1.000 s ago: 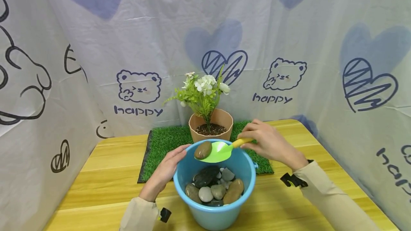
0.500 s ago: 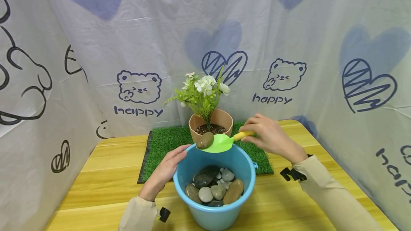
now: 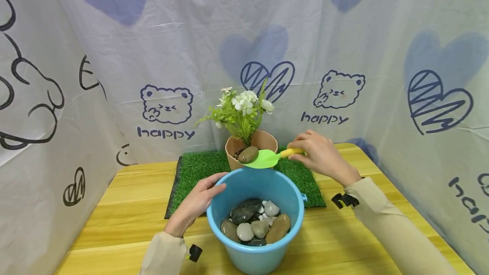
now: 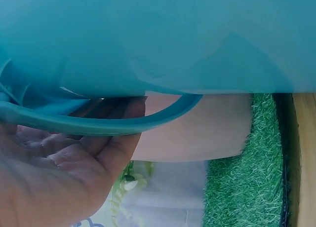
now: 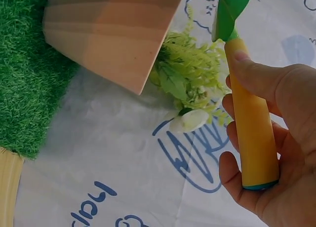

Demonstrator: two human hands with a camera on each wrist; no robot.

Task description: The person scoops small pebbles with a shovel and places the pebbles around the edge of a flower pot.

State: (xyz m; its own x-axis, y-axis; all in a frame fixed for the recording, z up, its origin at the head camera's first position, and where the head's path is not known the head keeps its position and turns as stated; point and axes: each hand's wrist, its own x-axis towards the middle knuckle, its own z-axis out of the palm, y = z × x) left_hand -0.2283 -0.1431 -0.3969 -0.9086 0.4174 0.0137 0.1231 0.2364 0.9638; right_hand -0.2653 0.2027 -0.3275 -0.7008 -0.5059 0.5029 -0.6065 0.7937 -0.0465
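Observation:
In the head view my right hand [image 3: 317, 154] grips the yellow handle of a green garden trowel [image 3: 263, 159]. The right wrist view shows thumb and fingers wrapped round that handle [image 5: 254, 123]. A brown stone [image 3: 248, 155] rests on the trowel's blade, in front of the flowerpot's [image 3: 267, 140] opening. My left hand [image 3: 198, 196] holds the left side of a blue bucket [image 3: 257, 262] at its rim. The left wrist view shows its fingers between the bucket's carrying handle [image 4: 113, 127] and the wall. Several wet stones [image 3: 245, 231] lie in the bucket.
The flowerpot bears a plant with white flowers [image 3: 245, 102] and stands on a green grass mat [image 3: 202, 166] behind the bucket. Beneath is a wooden table [image 3: 130, 207]. A printed cloth [image 3: 214, 16] hangs round the back and sides.
My right hand has raised the trowel and its stone from above the bucket and moved them away from me to the flowerpot. The left hand stays at the bucket's rim.

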